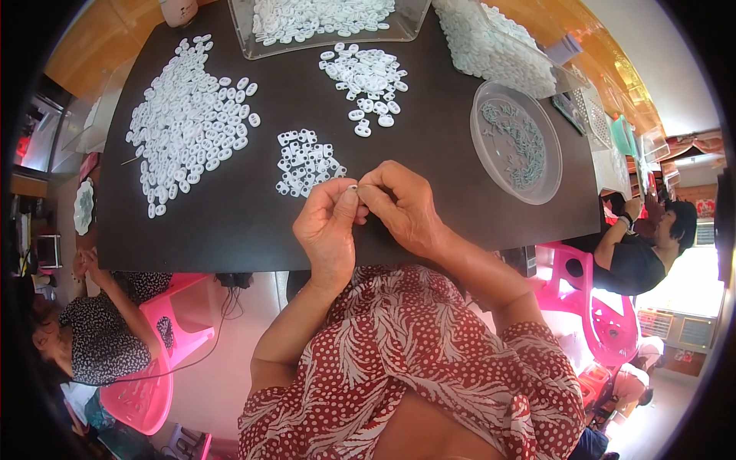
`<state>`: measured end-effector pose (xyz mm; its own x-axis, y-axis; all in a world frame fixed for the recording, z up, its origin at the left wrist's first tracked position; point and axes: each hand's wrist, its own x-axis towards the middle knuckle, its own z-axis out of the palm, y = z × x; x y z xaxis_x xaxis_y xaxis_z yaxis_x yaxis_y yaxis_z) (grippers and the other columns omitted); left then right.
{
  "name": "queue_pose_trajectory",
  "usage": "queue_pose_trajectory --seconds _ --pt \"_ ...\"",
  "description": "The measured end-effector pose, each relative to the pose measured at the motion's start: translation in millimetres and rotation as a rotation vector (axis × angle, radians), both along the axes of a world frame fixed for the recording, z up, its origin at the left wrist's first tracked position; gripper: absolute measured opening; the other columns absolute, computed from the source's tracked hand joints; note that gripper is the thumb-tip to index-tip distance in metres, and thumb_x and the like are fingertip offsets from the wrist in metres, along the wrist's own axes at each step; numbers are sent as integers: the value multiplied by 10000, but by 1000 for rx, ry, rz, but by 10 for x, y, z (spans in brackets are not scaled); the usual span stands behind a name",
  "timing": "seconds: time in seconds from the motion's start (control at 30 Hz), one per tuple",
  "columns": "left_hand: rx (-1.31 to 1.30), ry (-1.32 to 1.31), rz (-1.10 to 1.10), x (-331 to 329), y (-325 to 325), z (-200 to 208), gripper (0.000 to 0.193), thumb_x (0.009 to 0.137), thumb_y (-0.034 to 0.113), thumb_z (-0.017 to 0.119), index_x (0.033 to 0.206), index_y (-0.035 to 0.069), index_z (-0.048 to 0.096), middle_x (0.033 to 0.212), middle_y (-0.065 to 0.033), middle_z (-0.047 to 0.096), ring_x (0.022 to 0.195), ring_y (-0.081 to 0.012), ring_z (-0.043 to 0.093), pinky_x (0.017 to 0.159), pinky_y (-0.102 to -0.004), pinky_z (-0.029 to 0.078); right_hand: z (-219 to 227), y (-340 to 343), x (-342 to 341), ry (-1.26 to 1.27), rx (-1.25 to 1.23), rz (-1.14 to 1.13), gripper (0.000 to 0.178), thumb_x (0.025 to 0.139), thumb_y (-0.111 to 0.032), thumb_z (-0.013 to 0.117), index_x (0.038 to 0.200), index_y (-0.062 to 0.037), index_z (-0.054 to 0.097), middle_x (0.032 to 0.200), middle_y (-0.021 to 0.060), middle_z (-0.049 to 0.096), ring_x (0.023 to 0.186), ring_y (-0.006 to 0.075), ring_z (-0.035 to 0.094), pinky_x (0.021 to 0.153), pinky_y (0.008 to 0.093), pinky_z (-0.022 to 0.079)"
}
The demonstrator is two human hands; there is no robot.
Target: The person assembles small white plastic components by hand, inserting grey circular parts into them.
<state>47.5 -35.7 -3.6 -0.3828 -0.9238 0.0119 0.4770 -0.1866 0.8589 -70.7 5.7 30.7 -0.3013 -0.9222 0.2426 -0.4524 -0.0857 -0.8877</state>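
Observation:
My left hand [328,230] and my right hand [402,208] meet above the near middle of the dark table, fingertips pressed together. Between the left thumb and forefinger a small bit of a white piece [353,187] shows; the fingers hide most of it. The right thumb and forefinger pinch right beside it, and whatever they hold is hidden. Just beyond my left fingers lies a small pile of white plastic pieces with square holes [305,165]. Farther off is a heap of white oval two-holed pieces [366,77].
A large spread of white oval pieces [192,115] covers the table's left. At the back stands a clear bin [264,50] of white pieces. To the right are a heaped clear tub [498,50] and a round clear dish [553,172] with small grey-green parts. People sit at both sides.

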Motion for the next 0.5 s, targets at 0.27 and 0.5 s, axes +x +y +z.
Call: queue_pose_trajectory --seconds 0.27,0.5 --pt "75 7 46 19 -21 58 130 894 52 571 995 -29 573 808 -86 625 650 -109 572 584 -230 473 8 -311 -351 258 -157 -85 51 741 -50 640 784 -23 634 756 109 603 719 279 580 647 363 460" --pt "42 4 23 45 -12 20 145 897 52 567 1018 -27 569 835 -83 620 669 -100 562 602 -222 468 -222 -599 -508 897 -217 -44 156 679 -83 705 785 -49 596 731 83 530 721 270 520 608 374 428"
